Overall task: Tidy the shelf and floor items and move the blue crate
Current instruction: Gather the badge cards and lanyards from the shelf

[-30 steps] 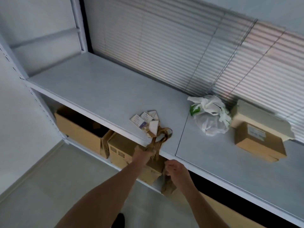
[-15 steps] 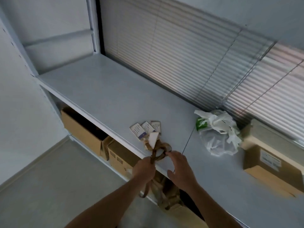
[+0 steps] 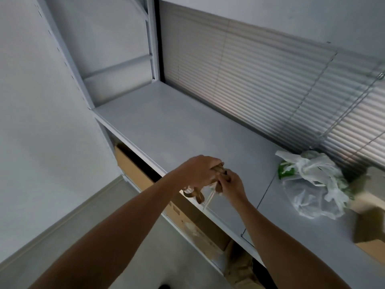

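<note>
Both hands meet over the front edge of the grey shelf. My left hand is closed over a bunch of brown straps that loop down below it, with a pale tag hanging among them. My right hand pinches the same bunch from the right side. The small cards that lie on the shelf are hidden under my hands. No blue crate is in view.
A crumpled clear plastic bag with something green inside lies on the shelf to the right. A cardboard box sits at the far right edge. Open cardboard boxes stand on the lower shelf. Window blinds run behind.
Both hands have risen onto the shelf and gathered the straps and tags together. The view has swung left and up, so the bag and box sit further right.
</note>
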`<state>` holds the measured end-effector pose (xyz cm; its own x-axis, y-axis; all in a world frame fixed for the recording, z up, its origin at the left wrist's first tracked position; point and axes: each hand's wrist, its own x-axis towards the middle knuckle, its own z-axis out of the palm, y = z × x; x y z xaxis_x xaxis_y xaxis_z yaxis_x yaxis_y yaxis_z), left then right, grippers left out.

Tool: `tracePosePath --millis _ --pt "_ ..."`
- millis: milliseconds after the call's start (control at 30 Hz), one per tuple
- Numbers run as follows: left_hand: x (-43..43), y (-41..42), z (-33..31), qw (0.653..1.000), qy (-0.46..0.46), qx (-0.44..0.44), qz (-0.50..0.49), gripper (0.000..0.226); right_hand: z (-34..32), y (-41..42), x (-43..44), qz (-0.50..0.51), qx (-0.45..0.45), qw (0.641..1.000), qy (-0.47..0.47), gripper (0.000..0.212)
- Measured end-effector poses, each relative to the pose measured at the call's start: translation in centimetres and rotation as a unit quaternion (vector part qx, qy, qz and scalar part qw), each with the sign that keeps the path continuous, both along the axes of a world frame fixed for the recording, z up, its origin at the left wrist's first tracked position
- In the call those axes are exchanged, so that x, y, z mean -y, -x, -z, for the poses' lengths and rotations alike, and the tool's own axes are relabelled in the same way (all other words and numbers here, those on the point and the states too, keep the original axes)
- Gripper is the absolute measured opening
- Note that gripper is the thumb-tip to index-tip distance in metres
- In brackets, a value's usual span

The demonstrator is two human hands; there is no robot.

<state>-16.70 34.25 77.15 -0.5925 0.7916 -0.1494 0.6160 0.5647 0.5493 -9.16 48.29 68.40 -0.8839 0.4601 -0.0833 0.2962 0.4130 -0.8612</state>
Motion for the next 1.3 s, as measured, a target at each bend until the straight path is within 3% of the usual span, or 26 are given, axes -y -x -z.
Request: tracePosePath --millis 367,533,633,733,833,933,1000,1033,1100,1167,1300 --pt "-3.2 2.4 -4.8 0.977 -0.193 0.088 -0.002 0.017 -5.9 0.7 -6.6 0.005 -0.010 1.000 -0.002 0.027" --pt "-4.2 3.4 -5.8 0.963 -0.259 0.073 -0.035 0.018 -8.3 -0.3 -8.2 0.021 -0.056 0.990 0.131 0.027" --pt "-5.0 4.1 -4.8 0.962 -0.253 0.055 -0.090 0.017 -10.1 -1.5 -8.2 0.041 -0.077 0.971 0.221 0.031" --pt "-6.5 4.1 -2.5 0.964 -0.216 0.093 -0.125 0.016 -11.9 -2.8 -7.6 0.065 -0.085 0.943 0.314 0.033" --pt "-8.2 2.8 0.1 0.973 -0.153 0.090 -0.145 0.026 -13.3 -3.8 -7.2 0.090 -0.073 0.888 0.446 0.037" --pt "-8.5 0.2 1.8 0.952 -0.196 0.030 -0.234 0.034 -14.2 -5.0 -7.4 0.094 -0.068 0.825 0.553 0.038" --pt "-8.4 -1.8 2.5 0.953 -0.238 0.064 -0.178 0.028 -14.7 -5.9 -7.5 0.070 -0.073 0.791 0.603 0.036" --pt "-8.4 -2.7 2.5 0.953 -0.242 0.143 -0.113 0.027 -14.8 -6.2 -7.5 0.052 -0.079 0.777 0.623 0.033" --pt "-8.6 -4.8 2.8 0.908 -0.226 0.351 -0.024 0.025 -15.2 -6.9 -7.4 0.020 -0.092 0.754 0.650 0.026" --pt "-8.6 -6.7 3.5 0.833 -0.206 0.512 -0.019 0.038 -15.5 -7.2 -7.5 -0.009 -0.102 0.744 0.660 0.026" --pt "-8.5 -8.9 5.1 0.681 -0.187 0.708 0.008 0.077 -16.1 -7.9 -8.8 -0.023 -0.120 0.750 0.651 0.026"
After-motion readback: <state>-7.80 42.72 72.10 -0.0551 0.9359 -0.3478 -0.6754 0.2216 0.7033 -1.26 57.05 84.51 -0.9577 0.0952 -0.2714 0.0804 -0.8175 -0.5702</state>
